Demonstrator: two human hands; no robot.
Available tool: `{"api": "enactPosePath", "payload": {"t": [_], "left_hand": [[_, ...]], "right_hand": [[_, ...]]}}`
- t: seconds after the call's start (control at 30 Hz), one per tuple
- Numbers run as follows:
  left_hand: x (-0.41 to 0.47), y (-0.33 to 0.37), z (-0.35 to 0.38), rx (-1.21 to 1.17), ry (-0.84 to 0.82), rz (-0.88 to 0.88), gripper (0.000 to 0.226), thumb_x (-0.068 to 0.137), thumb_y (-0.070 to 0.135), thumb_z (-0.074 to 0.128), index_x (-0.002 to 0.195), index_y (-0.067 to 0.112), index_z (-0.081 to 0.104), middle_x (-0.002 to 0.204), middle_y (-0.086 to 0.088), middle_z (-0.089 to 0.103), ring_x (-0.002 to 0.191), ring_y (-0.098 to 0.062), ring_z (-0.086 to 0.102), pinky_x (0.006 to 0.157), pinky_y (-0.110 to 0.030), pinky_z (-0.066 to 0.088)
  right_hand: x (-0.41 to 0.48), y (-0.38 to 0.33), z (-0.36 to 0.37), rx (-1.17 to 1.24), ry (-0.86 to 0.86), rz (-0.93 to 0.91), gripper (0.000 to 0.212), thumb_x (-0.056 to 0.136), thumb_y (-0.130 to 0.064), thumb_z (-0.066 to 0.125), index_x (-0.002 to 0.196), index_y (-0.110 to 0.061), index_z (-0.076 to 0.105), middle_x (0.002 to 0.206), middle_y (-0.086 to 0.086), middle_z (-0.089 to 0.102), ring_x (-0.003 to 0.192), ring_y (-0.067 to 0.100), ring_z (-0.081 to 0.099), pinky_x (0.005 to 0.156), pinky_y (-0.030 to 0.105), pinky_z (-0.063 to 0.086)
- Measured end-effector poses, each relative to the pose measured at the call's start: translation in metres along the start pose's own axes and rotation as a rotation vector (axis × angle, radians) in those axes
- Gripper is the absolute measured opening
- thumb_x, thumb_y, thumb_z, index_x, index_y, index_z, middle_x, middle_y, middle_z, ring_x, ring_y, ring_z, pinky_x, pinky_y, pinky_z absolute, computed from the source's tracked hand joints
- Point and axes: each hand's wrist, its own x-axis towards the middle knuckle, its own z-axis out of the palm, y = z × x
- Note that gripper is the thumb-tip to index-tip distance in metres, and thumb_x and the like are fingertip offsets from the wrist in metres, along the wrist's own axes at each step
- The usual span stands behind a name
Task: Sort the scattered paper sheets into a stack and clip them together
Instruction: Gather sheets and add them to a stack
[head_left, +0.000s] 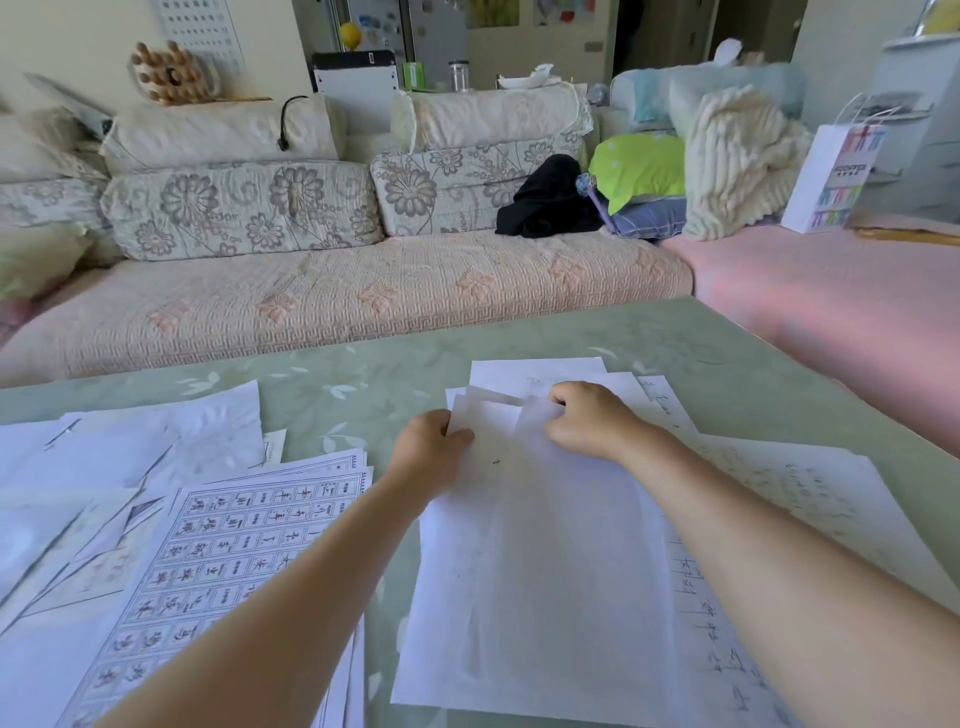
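Head view: white sheets (545, 545) overlap unevenly — far edges fanned.

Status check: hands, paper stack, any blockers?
Left hand grips middle stack, left edge; right hand curls round top sheets. Stack uneven, unclipped. No clip in view; gridded sheets loose at left.

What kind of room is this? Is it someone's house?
Most likely a living room in a home: a flowered sofa with matching cushions, a fluffy cream blanket piled at its end, and a green table spread with paper sheets.
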Motion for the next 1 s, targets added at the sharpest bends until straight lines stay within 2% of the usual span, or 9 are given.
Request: {"api": "enactPosePath", "payload": {"t": [0.13, 0.23, 0.37, 0.47, 0.57, 0.73, 0.87, 0.93, 1.0], "left_hand": [[-0.005, -0.006, -0.013, -0.251, -0.076, -0.020, 0.028, 0.092, 0.042, 0.061, 0.088, 0.015, 0.057, 0.080, 0.004, 0.059, 0.073, -0.014, 0.057, 0.061, -0.026, 0.043], [-0.005, -0.016, -0.026, -0.301, -0.195, -0.076, 0.070, 0.059, 0.063, 0.085, 0.113, 0.025, 0.063, 0.106, 0.002, 0.071, 0.097, -0.018, 0.069, 0.087, -0.045, 0.056], [-0.014, -0.023, -0.046, -0.228, -0.147, -0.119, 0.072, 0.052, 0.034, 0.093, 0.114, 0.020, 0.057, 0.104, -0.006, 0.067, 0.092, -0.026, 0.068, 0.078, -0.046, 0.059], [-0.023, -0.027, -0.063, -0.157, 0.004, -0.127, 0.062, 0.066, 0.019, 0.088, 0.112, 0.017, 0.047, 0.102, -0.004, 0.058, 0.089, -0.025, 0.061, 0.073, -0.038, 0.057], [-0.035, -0.036, -0.087, -0.155, 0.105, -0.124, 0.058, 0.069, 0.016, 0.086, 0.110, 0.016, 0.045, 0.100, -0.005, 0.058, 0.088, -0.026, 0.060, 0.075, -0.039, 0.056], [-0.066, -0.063, -0.133, -0.190, 0.202, -0.119, 0.049, 0.076, 0.016, 0.081, 0.106, 0.017, 0.043, 0.091, 0.001, 0.054, 0.073, -0.010, 0.051, 0.054, -0.027, 0.040], [-0.091, -0.094, -0.168, -0.301, 0.305, -0.183, 0.051, 0.073, 0.014, 0.082, 0.109, 0.015, 0.047, 0.096, -0.005, 0.060, 0.080, -0.020, 0.059, 0.059, -0.030, 0.049], [-0.103, -0.111, -0.183, -0.395, 0.351, -0.236, 0.053, 0.070, 0.013, 0.084, 0.111, 0.013, 0.051, 0.099, -0.008, 0.063, 0.084, -0.024, 0.063, 0.063, -0.035, 0.054], [-0.112, -0.128, -0.196, -0.498, 0.326, -0.279, 0.062, 0.057, 0.017, 0.089, 0.110, 0.010, 0.057, 0.101, -0.012, 0.068, 0.087, -0.030, 0.068, 0.073, -0.046, 0.059]], "right_hand": [[0.001, -0.023, 0.006, 0.094, 0.068, -0.049, 0.022, 0.078, -0.006, 0.048, 0.066, -0.023, 0.041, 0.072, -0.009, 0.048, 0.071, 0.018, 0.046, 0.054, 0.028, 0.031], [0.003, -0.041, 0.011, 0.147, 0.139, -0.104, 0.017, 0.079, -0.006, 0.050, 0.081, -0.023, 0.053, 0.084, -0.008, 0.058, 0.083, 0.020, 0.054, 0.061, 0.028, 0.038], [0.001, -0.062, 0.020, 0.310, 0.140, -0.142, 0.025, 0.081, -0.007, 0.056, 0.100, -0.023, 0.062, 0.089, -0.008, 0.060, 0.084, 0.016, 0.056, 0.056, 0.019, 0.039], [0.000, -0.073, 0.025, 0.284, 0.124, -0.156, 0.048, 0.080, -0.019, 0.070, 0.126, -0.027, 0.060, 0.120, -0.006, 0.059, 0.116, 0.017, 0.052, 0.089, 0.023, 0.046], [-0.007, -0.083, 0.025, 0.157, 0.180, -0.086, 0.075, 0.078, -0.036, 0.074, 0.145, -0.029, 0.042, 0.146, -0.002, 0.044, 0.139, 0.021, 0.030, 0.111, 0.032, 0.029], [-0.025, -0.098, 0.034, -0.025, 0.005, 0.115, 0.103, 0.075, -0.053, 0.072, 0.155, -0.022, 0.015, 0.153, 0.005, 0.025, 0.143, 0.028, 0.020, 0.111, 0.044, 0.031], [-0.045, -0.123, 0.043, 0.242, -0.047, 0.201, 0.098, 0.081, -0.041, 0.073, 0.154, -0.016, 0.012, 0.147, 0.010, 0.037, 0.134, 0.030, 0.039, 0.094, 0.033, 0.040], [-0.055, -0.138, 0.049, 0.415, -0.107, 0.269, 0.093, 0.082, -0.033, 0.074, 0.153, -0.013, 0.018, 0.144, 0.008, 0.042, 0.127, 0.027, 0.048, 0.084, 0.029, 0.042], [-0.065, -0.149, 0.058, 0.494, -0.136, 0.302, 0.072, 0.076, -0.025, 0.078, 0.138, -0.007, 0.045, 0.128, 0.007, 0.058, 0.110, 0.025, 0.060, 0.078, 0.029, 0.053]]}}
